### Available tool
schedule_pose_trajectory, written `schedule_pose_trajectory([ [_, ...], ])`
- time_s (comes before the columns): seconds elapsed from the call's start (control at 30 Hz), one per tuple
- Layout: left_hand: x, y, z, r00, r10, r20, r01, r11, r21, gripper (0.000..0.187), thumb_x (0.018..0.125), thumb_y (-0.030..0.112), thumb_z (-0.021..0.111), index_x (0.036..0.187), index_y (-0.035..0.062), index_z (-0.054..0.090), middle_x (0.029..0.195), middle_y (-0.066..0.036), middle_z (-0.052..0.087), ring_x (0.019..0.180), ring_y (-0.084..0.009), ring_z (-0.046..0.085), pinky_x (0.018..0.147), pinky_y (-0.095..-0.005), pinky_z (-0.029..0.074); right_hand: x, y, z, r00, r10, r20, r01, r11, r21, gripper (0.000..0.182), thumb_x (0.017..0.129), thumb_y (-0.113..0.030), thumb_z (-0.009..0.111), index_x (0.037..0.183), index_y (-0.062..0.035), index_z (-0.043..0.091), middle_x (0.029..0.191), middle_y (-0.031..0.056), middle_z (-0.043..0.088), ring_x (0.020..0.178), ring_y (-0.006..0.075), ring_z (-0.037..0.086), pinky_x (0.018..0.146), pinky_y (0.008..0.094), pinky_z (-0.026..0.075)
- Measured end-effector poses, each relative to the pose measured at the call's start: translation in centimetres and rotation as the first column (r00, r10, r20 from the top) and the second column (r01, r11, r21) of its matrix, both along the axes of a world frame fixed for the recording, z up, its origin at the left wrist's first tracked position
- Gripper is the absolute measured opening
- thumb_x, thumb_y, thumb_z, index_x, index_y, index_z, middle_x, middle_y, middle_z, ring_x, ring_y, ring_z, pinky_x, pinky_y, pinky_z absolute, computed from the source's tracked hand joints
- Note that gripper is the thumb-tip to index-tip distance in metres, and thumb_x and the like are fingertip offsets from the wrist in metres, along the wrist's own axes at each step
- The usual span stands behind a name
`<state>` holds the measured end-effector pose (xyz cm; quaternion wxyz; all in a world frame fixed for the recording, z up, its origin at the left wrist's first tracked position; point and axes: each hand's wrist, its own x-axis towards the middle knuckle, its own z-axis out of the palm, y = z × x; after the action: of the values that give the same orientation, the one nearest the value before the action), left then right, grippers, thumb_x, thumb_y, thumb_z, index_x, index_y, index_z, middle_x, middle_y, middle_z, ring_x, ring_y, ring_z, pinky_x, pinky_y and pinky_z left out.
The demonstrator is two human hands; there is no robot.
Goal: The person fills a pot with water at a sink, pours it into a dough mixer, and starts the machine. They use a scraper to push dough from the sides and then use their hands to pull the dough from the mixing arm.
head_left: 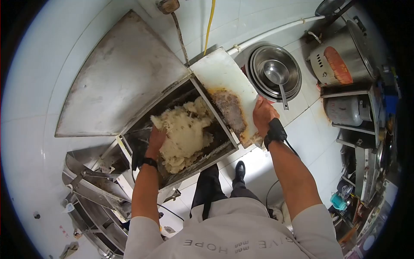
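A large, ragged mass of pale dough lies in the metal trough of a dough mixer. My left hand reaches into the trough and grips the dough at its left edge, with the fingertips partly hidden against it. To the right, my right hand is closed at the outer edge of the mixer's white, rust-stained housing. What lies under those fingers is mostly hidden. The mixer's broad metal lid stands raised behind the trough.
Nested steel bowls with a ladle sit beyond the housing. At right, a large steel pot stands on a rack above a gas cylinder. Another metal machine is at lower left. A white pipe runs along the wall.
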<state>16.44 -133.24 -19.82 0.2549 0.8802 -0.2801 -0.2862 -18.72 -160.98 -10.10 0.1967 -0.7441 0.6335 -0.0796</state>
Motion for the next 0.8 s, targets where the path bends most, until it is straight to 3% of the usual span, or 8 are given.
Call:
schedule_pose_trajectory([
  [0.13,-0.8,4.0,2.6,0.976,-0.202,-0.076,0.212,0.967,0.144,0.079,0.088,0.033,0.07,0.148,0.0003,0.031,0.14,-0.021,0.053,0.125,-0.0352,0.053,0.106,-0.04,0.042,0.1,-0.1,-0.1,1.0,-0.011,-0.025,0.012,0.999,0.035,0.049,0.104,-0.037,0.034,0.095,-0.0028,0.067,0.088,0.0239,0.069,0.085,0.0423,0.067,0.081,0.0492,0.052],
  [0.23,2.6,12.6,-9.8,0.453,-0.836,0.31,0.709,0.549,0.444,0.092,0.086,0.041,0.071,0.152,0.0013,0.021,0.139,-0.02,0.053,0.122,-0.0314,0.055,0.104,-0.0396,0.043,0.2,-0.2,0.4,0.998,-0.016,-0.065,0.019,0.998,0.052,0.049,0.104,-0.037,0.033,0.094,-0.0025,0.067,0.09,0.0241,0.069,0.086,0.042,0.067,0.082,0.0483,0.052],
  [0.3,-0.9,8.3,-1.6,0.905,-0.327,-0.272,0.395,0.884,0.251,0.093,0.083,0.041,0.074,0.151,0.0012,0.026,0.136,-0.019,0.055,0.12,-0.0289,0.056,0.103,-0.0395,0.043,0.0,0.1,0.5,1.0,0.002,-0.001,-0.002,1.0,0.016,0.05,0.104,-0.036,0.033,0.093,-0.0021,0.068,0.092,0.0236,0.069,0.088,0.0411,0.067,0.083,0.047,0.052],
  [0.33,-2.9,5.7,3.2,0.904,0.04,-0.425,0.087,0.958,0.275,0.093,0.081,0.041,0.076,0.15,0.0012,0.028,0.135,-0.019,0.055,0.119,-0.0276,0.056,0.102,-0.0395,0.043,-0.2,0.0,0.0,1.0,0.008,-0.003,-0.008,1.0,0.018,0.05,0.104,-0.036,0.033,0.093,-0.0021,0.068,0.092,0.0236,0.069,0.088,0.0411,0.067,0.083,0.047,0.052],
  [0.4,-2.0,5.9,2.9,0.899,0.056,-0.435,0.052,0.971,0.233,0.091,0.078,0.039,0.078,0.147,0.0012,0.033,0.134,-0.018,0.057,0.117,-0.0265,0.058,0.1,-0.0391,0.045,-0.3,-0.3,-0.8,0.999,0.045,-0.003,-0.045,0.999,0.012,0.051,0.105,-0.041,0.028,0.108,-0.0061,0.064,0.091,0.0243,0.069,0.089,0.0438,0.066,0.082,0.0511,0.051],
  [0.47,-1.2,5.8,2.9,0.894,0.063,-0.444,0.024,0.982,0.188,0.089,0.075,0.037,0.081,0.145,0.0011,0.038,0.132,-0.017,0.058,0.114,-0.0255,0.059,0.098,-0.0388,0.046,-0.1,-0.3,-0.6,0.999,0.026,-0.021,-0.026,1.0,0.01,0.049,0.104,-0.039,0.032,0.101,-0.004,0.067,0.091,0.0233,0.07,0.088,0.0419,0.067,0.082,0.0487,0.052],
  [0.53,-1.8,3.9,5.9,0.941,-0.275,-0.197,0.301,0.946,0.12,0.081,0.071,0.032,0.084,0.136,0.0005,0.048,0.126,-0.019,0.062,0.111,-0.0285,0.062,0.095,-0.0391,0.048,0.1,-0.3,-0.4,0.999,0.005,-0.045,-0.004,1.0,0.009,0.049,0.103,-0.037,0.036,0.093,-0.002,0.069,0.091,0.0224,0.07,0.087,0.0399,0.068,0.082,0.0463,0.052],
  [0.8,-0.6,-0.6,3.4,0.951,-0.238,0.198,0.197,0.958,0.207,0.067,0.073,0.03,0.082,0.127,-0.0003,0.056,0.111,-0.024,0.067,0.103,-0.0386,0.065,0.087,-0.0451,0.051,0.1,-0.4,-1.0,0.997,0.0,-0.073,0.001,1.0,0.019,0.05,0.104,-0.04,0.03,0.1,-0.0063,0.066,0.088,0.0229,0.07,0.085,0.0428,0.067,0.079,0.0505,0.052],
])
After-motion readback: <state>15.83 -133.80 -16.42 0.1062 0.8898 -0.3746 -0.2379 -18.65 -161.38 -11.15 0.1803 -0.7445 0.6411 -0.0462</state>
